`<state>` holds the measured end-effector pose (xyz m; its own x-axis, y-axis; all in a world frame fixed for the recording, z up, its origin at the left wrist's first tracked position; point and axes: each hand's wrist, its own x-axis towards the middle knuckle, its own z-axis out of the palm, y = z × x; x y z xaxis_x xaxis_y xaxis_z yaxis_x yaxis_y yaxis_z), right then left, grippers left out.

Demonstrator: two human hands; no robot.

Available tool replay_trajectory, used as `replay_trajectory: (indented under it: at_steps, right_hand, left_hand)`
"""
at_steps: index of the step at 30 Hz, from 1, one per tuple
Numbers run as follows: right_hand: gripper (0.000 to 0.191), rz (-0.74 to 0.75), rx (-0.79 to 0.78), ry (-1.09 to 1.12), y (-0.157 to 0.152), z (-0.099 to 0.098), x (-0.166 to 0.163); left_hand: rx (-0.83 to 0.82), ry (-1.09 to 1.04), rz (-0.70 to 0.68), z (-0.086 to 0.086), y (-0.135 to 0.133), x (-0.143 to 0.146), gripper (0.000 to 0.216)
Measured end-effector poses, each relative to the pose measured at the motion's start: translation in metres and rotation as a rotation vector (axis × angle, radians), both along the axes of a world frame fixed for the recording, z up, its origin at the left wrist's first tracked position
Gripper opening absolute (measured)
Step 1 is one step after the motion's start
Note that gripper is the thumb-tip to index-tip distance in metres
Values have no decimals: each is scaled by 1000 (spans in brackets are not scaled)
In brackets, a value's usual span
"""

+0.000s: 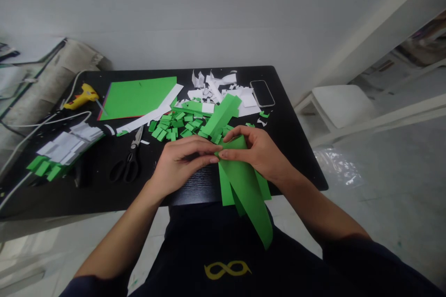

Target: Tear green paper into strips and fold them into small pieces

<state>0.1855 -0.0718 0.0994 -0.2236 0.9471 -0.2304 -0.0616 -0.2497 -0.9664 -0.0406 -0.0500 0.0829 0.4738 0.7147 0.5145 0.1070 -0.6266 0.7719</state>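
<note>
On the bench (pixel 195 190), the scissors (pixel 129 160) lie with their blades pointing away from the person. Right of the scissors, the right hand (pixel 259 153) has the paper (pixel 249 178), a green piece, pinched between thumb and fingers; its long end curls down toward the person. The left hand (pixel 184 158), between scissors and paper, has its fingers bunched at the paper's upper left edge; whether they grip it, I cannot tell.

Beyond the scissors to the right are the green bits (pixel 179 123), then the white scraps (pixel 212 88) and, farthest right, the phone (pixel 262 93). Straight beyond lies the green sheet (pixel 134 97). Left of the scissors sits the bundle (pixel 68 146); beyond that, the glue gun (pixel 81 97).
</note>
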Motion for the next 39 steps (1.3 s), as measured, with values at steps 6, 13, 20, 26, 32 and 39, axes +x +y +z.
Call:
replay_trajectory:
  at_steps: [6, 13, 20, 26, 32, 39]
  right_hand:
    - [43, -14, 44, 1, 0, -2, 0]
    - [38, -14, 43, 7, -2, 1, -2]
    - [29, -10, 68, 0, 1, -3, 2]
    - [27, -64, 24, 70, 4, -3, 10]
    - [29, -154, 101, 53, 8, -2, 16]
    - [36, -81, 83, 143, 10, -19, 11]
  left_hand:
    - [-103, 0, 58, 1, -4, -1, 8]
    - [-199, 82, 77, 4, -12, 6, 15]
    - [-211, 78, 116, -2, -13, 9, 20]
    - [-217, 48, 188, -5, -12, 6, 21]
    - [-206, 44, 237, -7, -11, 0, 20]
    - [-204, 23, 229, -9, -12, 3, 20]
